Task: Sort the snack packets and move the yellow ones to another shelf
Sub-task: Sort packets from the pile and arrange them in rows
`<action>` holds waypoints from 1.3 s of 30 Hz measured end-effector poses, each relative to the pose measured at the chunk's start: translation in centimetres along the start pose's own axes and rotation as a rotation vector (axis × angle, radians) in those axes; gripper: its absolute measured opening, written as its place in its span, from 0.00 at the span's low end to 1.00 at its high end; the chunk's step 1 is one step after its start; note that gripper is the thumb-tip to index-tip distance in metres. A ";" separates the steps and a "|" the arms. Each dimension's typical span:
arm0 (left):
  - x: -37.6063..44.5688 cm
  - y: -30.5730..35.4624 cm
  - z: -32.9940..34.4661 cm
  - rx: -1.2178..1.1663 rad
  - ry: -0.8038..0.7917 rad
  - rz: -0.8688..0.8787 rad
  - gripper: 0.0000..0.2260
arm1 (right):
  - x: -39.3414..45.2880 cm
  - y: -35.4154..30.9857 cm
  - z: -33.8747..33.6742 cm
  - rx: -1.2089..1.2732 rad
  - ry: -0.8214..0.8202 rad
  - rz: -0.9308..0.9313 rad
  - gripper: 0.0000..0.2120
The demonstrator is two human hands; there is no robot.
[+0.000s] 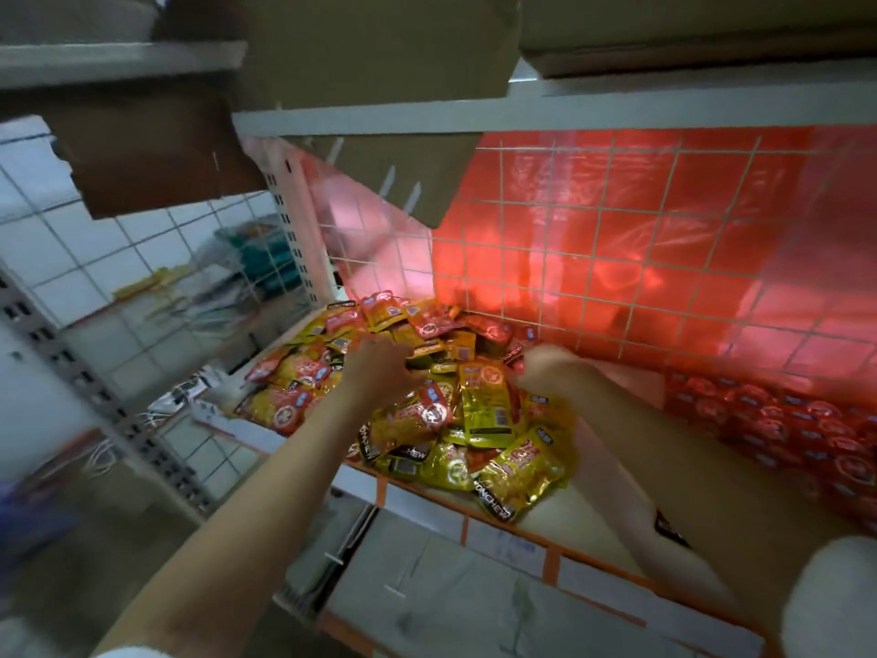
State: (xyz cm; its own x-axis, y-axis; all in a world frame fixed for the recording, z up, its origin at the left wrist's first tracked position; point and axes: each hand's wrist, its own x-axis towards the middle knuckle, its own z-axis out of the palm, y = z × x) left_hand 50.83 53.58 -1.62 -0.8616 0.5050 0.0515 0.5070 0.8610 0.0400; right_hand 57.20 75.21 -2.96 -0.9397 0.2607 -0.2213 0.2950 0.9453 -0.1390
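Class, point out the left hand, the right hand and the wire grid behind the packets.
left hand (379,368), head view, back of hand.
right hand (550,370), head view, knuckles.
wire grid (612,258), head view, a wire crossing.

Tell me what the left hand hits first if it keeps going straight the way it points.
Probably the heap of mixed snack packets: the left hand points into it, fingertips at the packets. Blur hides whether they already touch.

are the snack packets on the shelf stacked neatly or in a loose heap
A loose heap: the snack packets lie overlapping at all angles, yellow and red mixed, on the shelf.
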 end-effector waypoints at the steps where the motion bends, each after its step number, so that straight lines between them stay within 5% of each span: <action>1: -0.7 -0.3 0.4 -0.008 -0.024 -0.016 0.21 | 0.1 0.1 0.5 0.002 -0.010 0.027 0.26; 15: -3.5 0.3 3.0 -0.024 -0.100 0.108 0.27 | -0.4 0.2 2.7 0.117 0.011 0.187 0.16; 23: -1.3 0.5 2.5 0.033 -0.168 0.129 0.28 | -1.8 1.1 2.6 0.312 0.154 0.069 0.09; 33: 0.5 1.1 1.2 -0.010 -0.299 0.161 0.28 | -2.8 1.4 1.3 0.502 0.344 -0.006 0.11; 39: 2.0 1.0 1.2 -0.108 -0.242 0.228 0.15 | -3.5 0.0 0.1 0.745 0.410 -0.068 0.10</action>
State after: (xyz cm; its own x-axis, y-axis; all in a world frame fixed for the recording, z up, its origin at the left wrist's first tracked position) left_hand 49.61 55.54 -2.69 -0.7001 0.6944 -0.1664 0.6754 0.7196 0.1610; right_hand 60.53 74.31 -2.32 -0.9054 0.3943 0.1574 0.1378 0.6235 -0.7696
